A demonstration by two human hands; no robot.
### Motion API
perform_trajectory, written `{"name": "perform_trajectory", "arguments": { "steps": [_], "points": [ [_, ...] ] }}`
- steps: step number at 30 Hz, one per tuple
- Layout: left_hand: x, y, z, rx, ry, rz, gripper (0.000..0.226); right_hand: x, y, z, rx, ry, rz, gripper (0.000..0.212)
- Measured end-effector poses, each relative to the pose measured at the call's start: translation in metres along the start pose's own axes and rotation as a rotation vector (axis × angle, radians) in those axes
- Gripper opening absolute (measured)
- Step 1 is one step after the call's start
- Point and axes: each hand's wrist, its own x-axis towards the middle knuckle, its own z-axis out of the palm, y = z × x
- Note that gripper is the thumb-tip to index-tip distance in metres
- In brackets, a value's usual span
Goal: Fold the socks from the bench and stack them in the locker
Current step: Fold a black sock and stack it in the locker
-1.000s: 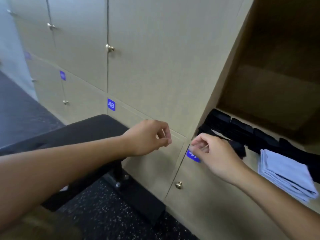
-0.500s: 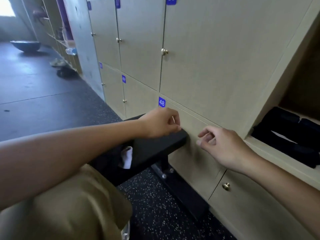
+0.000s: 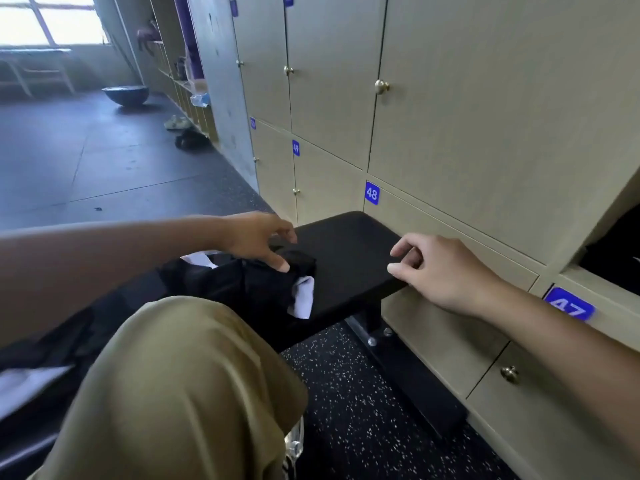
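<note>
Both hands over the bench, nothing gripped
The left hand (image 3: 258,239), fingers spread, hovers just above the dark sock pile (image 3: 242,282) (one white sock (image 3: 303,296) showing) on the bench (image 3: 349,251); the right hand (image 3: 440,271) hangs loosely curled and empty beside the locker (image 3: 616,251)

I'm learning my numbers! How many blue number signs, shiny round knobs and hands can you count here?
Readable blue number signs: 3 (48, 49, 47); others further along are too blurred to read
Clear shiny knobs: 3 (); smaller far ones are hard to count
Hands: 2 (left hand, right hand)
Total: 8
</note>
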Motion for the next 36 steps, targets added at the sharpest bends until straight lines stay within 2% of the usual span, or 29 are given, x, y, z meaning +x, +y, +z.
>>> {"name": "perform_trajectory", "arguments": {
  "steps": [4, 10, 19, 24, 27, 32, 36],
  "points": [
    [0.002, -0.013, 0.016, -0.016, -0.063, 0.006, 0.056, 0.007, -0.005, 0.011, -0.005, -0.028, -0.003, 0.017],
    [0.011, -0.02, 0.039, 0.038, 0.071, 0.071, 0.021, 0.015, -0.007, 0.025, -0.025, -0.058, -0.007, 0.02],
    [0.012, -0.024, 0.034, 0.117, 0.102, 0.098, 0.015, 0.021, -0.004, 0.029, -0.027, -0.077, 0.005, 0.02],
    [0.005, -0.012, -0.004, -0.007, 0.214, 0.079, 0.012, 0.024, -0.003, 0.023, 0.046, -0.049, 0.016, 0.018],
    [0.001, 0.002, -0.026, -0.167, 0.258, 0.077, 0.009, 0.026, -0.004, 0.02, 0.159, -0.026, 0.02, 0.02],
    [0.0, 0.033, -0.044, -0.548, 0.281, 0.086, 0.013, 0.027, -0.005, 0.015, 0.413, 0.024, 0.016, 0.045],
    [0.009, 0.056, -0.041, -0.656, 0.287, 0.105, 0.023, 0.023, -0.003, 0.009, 0.489, 0.074, 0.028, 0.051]
  ]
}}
